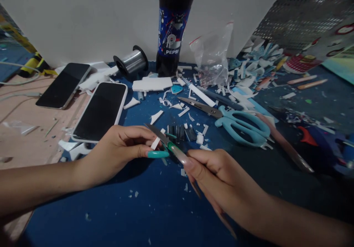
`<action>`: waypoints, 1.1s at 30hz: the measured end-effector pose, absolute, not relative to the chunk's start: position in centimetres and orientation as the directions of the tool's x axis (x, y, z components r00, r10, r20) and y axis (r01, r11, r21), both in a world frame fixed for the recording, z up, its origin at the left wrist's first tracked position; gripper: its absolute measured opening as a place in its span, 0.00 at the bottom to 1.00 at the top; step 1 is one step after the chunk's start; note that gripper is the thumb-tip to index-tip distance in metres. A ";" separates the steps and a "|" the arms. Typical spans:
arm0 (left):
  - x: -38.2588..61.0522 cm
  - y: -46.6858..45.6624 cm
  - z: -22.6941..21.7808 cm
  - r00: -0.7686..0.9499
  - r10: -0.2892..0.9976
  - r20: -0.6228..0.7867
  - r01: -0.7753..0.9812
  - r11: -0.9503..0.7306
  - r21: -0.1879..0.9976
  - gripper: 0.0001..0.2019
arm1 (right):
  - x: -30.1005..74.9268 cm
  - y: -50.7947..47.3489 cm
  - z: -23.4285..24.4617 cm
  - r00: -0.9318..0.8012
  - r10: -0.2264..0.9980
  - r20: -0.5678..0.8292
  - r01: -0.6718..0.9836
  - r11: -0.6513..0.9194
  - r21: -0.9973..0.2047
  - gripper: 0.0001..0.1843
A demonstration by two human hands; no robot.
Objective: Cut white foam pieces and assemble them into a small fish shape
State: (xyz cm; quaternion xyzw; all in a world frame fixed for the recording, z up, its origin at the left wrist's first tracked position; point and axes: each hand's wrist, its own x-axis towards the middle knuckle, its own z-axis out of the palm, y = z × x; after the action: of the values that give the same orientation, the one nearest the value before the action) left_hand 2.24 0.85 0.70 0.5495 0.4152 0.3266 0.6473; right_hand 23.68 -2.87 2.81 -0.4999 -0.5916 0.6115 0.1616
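My left hand (121, 151), with a long teal thumbnail, pinches a small white strip (156, 142) between thumb and fingertips. My right hand (221, 180) is closed around a knife (157, 131), whose pointed grey blade slants up and left, against or just beside the strip. I cannot tell whether blade and strip touch. The right thumb, with a long pale nail, lies along the tool, and the fingers hide most of its handle. Just beyond the hands are several small dark blocks (181, 132) and white scraps (199, 139) on the blue tabletop (116, 213).
Scissors (243, 127) with light blue handles lie open to the right, near a brownish rod (287, 143). Two phones (101, 108) lie at left. Behind stand a spool (131, 60), a Pepsi bottle (174, 29) and a clear zip bag (212, 60). White and blue offcuts (257, 60) pile up at back right.
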 end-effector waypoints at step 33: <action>1.8 1.0 -0.2 0.514 0.844 -0.154 -0.086 0.230 0.970 0.10 | 24.4 -3.3 2.0 -0.395 0.917 -0.051 0.703 0.266 -0.659 0.19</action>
State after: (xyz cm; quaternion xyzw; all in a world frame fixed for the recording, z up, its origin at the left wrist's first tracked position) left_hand 1.80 0.97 -0.16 0.5229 0.3626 0.3343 0.6952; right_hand 24.40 -3.25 1.96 -0.5219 -0.7763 0.3076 0.1741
